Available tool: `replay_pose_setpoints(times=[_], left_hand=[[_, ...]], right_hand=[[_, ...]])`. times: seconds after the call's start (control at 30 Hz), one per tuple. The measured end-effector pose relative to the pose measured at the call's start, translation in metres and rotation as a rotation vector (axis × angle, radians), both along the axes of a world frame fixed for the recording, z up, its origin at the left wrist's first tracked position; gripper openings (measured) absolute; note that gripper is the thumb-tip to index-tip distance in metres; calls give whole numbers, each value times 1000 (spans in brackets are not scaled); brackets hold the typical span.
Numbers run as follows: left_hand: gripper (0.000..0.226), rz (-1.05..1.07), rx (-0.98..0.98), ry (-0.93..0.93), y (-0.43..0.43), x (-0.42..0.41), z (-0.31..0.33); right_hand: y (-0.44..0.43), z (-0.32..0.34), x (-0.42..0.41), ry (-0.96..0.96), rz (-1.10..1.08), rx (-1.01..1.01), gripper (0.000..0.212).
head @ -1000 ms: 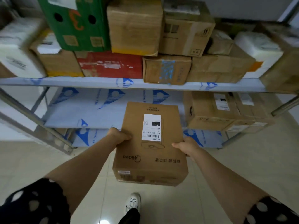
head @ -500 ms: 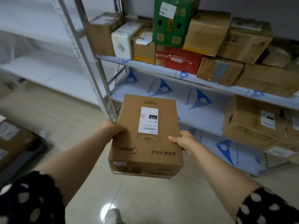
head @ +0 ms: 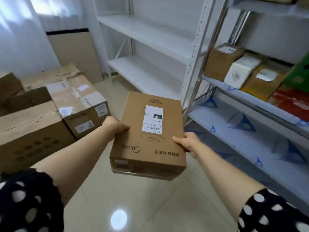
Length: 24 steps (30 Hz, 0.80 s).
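Swung left from grey metal shelf (head: 224, 119): brown rectangular cardboard box (head: 148, 144) gripped between left hand (head: 115, 126) and right hand (head: 188, 143), fingers (head: 124, 128) curled round its side edges.

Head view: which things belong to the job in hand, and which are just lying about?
In hand: cardboard box, gripped at its sides by left hand and right hand.
Lying about: floor boxes; white rack; parcels on the grey rack; upright cardboard sheet.

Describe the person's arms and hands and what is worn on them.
The left sleeve and right sleeve are black with white polka dots, ending near the elbow. The left hand and right hand are bare: no gloves, watch or bracelet shows.
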<state>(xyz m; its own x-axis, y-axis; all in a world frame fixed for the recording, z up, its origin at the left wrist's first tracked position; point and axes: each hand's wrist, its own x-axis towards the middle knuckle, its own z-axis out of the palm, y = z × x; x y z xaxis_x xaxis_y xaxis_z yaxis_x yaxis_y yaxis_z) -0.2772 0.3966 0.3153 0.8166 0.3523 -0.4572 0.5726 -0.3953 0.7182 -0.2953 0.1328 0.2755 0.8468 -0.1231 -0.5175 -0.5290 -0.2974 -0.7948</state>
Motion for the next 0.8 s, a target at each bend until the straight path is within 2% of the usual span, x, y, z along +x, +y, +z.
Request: replay_pose_setpoints(times=[0.13, 0.27, 0.47, 0.6, 0.73, 0.8], left_hand=[[42, 99, 17, 0, 131, 0, 7], [45, 230, -62, 14, 239, 4, 0], [42, 374, -67, -6, 351, 8, 1], [31, 468, -53, 2, 423, 28, -7], [37, 601, -47, 3, 493, 53, -10], [44, 653, -42, 29, 532, 62, -9]], right_hand=[[126, 0, 28, -3, 118, 27, 31], [229, -2, 53, 19, 205, 36, 32], [361, 0, 106, 8, 370, 12, 24], [446, -6, 151, 8, 472, 10, 20], [532, -16, 199, 3, 547, 22, 33], [574, -18, 217, 29, 583, 36, 33]])
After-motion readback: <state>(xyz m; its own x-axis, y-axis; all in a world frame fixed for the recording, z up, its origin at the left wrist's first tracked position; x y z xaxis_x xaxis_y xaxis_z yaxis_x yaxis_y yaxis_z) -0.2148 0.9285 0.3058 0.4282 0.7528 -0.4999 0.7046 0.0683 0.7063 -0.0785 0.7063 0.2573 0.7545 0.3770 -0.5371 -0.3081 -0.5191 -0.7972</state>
